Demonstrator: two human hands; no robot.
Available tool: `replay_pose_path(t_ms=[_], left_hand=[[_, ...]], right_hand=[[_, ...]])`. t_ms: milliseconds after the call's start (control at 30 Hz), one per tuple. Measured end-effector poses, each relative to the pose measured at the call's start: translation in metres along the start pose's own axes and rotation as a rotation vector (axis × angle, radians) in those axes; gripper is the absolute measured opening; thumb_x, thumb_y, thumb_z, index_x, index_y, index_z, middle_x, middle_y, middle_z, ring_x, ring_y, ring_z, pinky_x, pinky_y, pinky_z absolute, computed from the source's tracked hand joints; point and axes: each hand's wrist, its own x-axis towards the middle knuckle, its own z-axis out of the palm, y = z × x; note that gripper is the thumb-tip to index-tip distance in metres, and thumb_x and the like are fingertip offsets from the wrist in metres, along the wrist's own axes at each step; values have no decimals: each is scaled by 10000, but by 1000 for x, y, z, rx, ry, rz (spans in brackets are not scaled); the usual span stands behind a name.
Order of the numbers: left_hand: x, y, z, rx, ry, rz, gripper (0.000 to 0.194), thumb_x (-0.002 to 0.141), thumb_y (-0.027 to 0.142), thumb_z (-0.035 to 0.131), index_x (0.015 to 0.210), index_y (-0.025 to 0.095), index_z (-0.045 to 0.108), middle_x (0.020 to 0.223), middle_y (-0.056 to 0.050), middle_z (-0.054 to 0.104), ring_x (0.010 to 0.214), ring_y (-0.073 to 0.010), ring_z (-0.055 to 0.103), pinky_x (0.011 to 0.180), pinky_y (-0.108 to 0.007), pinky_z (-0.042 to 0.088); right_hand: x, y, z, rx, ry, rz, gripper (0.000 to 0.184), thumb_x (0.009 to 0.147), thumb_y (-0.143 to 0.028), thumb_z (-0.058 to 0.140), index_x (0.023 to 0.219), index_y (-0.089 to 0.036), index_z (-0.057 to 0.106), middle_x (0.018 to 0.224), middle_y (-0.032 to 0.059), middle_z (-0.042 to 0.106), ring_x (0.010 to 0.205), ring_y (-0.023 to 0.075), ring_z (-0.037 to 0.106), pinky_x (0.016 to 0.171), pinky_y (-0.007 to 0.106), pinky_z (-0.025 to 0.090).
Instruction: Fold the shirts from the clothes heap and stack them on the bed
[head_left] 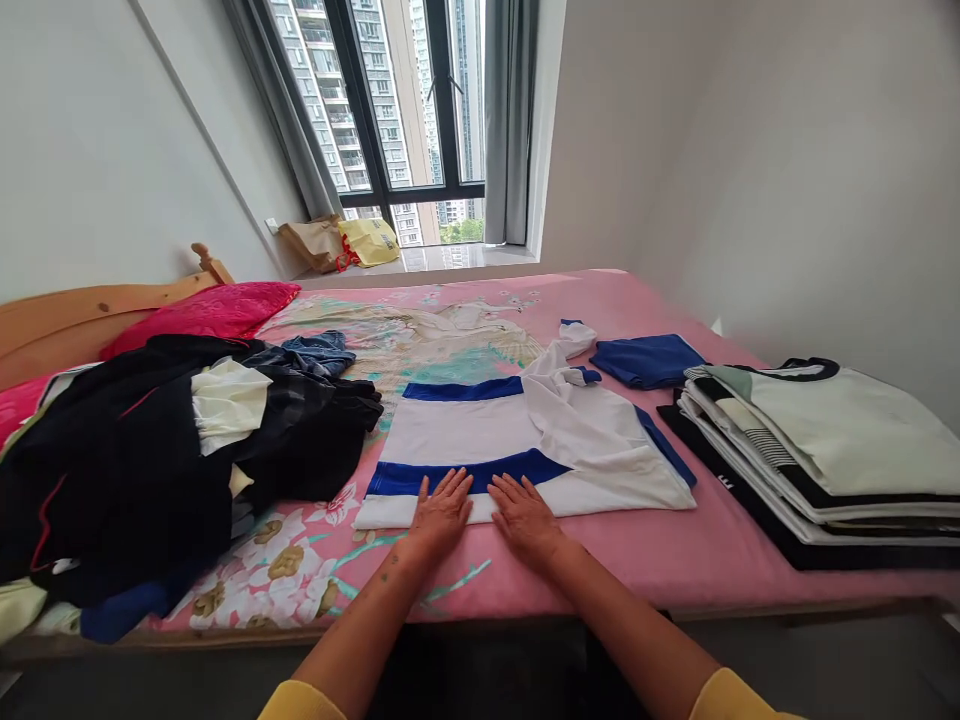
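while left grip [442, 508] and right grip [526, 514] rest flat, unclenched, the blue-striped shirt [506, 432] lies beneath.

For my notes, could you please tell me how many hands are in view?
2: left hand and right hand, both palm-down along the near edge of the white shirt.

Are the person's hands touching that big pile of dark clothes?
No, the left hand and right hand both lie flat on the white-and-blue shirt, apart from the dark pile.
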Motion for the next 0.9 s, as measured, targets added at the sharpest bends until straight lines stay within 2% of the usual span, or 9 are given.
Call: replay_pose_path(t_ms=[67, 167, 267, 333, 433, 567, 700, 800, 900], left_hand=[[-16, -27, -8, 93, -5, -89, 549, 848, 416, 442, 1368, 253, 373, 1449, -70, 337, 1352, -249, 271, 1101, -554, 19], [-47, -79, -29, 211, -6, -181, 592, 841, 475, 420, 1379, 234, 358, 1460, -86, 312, 1369, -258, 222, 1094, -554, 7], [-67, -118, -42, 256, 5, -9, 597, 796, 450, 492, 1360, 282, 390, 1454, -61, 328, 1359, -264, 250, 1106, -530, 69], [-71, -128, -44, 265, 29, 93, 524, 794, 342, 487, 1315, 311, 453, 1435, -27, 366, 1343, -250, 294, 1115, -500, 119], [-67, -127, -41, 244, 40, 89, 507, 775, 170, 415, 1246, 318, 529, 1363, 0, 475, 1283, -220, 401, 1106, -463, 214], [-55, -115, -41, 185, 28, -11, 554, 716, 81, 397, 1203, 277, 573, 1292, -15, 549, 1198, -204, 494, 1065, -393, 329], [-46, -105, -44, 203, 37, -57, 495, 720, 70, 396, 1143, 212, 611, 1227, -59, 593, 1157, -225, 520, 1027, -365, 376], [-46, -102, -52, 200, 12, -38, 462, 713, 62, 422, 1118, 170, 616, 1202, -71, 611, 1137, -241, 536, 1015, -377, 384], [-59, -99, -65, 185, -13, 7, 460, 694, 42, 427, 1082, 176, 633, 1178, -60, 632, 1130, -222, 548, 1068, -402, 313]], right_hand=[[-28, 37, -7, -106, -31, 37, 495, 884, -352, 412, 1348, -179, 414, 1414, 92, 380, 1315, 241, 316, 1073, 477, 219], [-86, 101, -35, -273, 50, 173, 492, 894, -333, 374, 1359, -173, 393, 1412, 97, 381, 1320, 240, 307, 1072, 508, 180], [-132, 142, -65, -402, 131, 237, 464, 879, -255, 369, 1330, -167, 432, 1379, 86, 433, 1323, 239, 296, 1079, 514, 146], [-144, 154, -77, -443, 116, 204, 472, 845, -173, 374, 1309, -176, 459, 1362, 68, 457, 1329, 230, 285, 1087, 503, 127], [-140, 164, -84, -473, 56, 159, 535, 789, -57, 359, 1286, -210, 486, 1360, 44, 463, 1327, 220, 288, 1084, 505, 123], [-119, 174, -84, -495, 12, 168, 637, 723, 44, 332, 1274, -230, 497, 1344, 50, 482, 1267, 219, 382, 1052, 536, 167], [-107, 179, -87, -487, 8, 193, 503, 792, -11, 343, 1192, -216, 568, 1286, 63, 538, 1163, 208, 490, 1014, 481, 267], [-109, 178, -94, -491, 17, 209, 451, 797, -32, 364, 1151, -189, 596, 1242, 68, 574, 1135, 214, 519, 999, 456, 303], [-129, 177, -103, -485, 5, 149, 524, 744, 25, 349, 1169, -169, 586, 1229, 66, 584, 1135, 193, 527, 1000, 409, 326]])
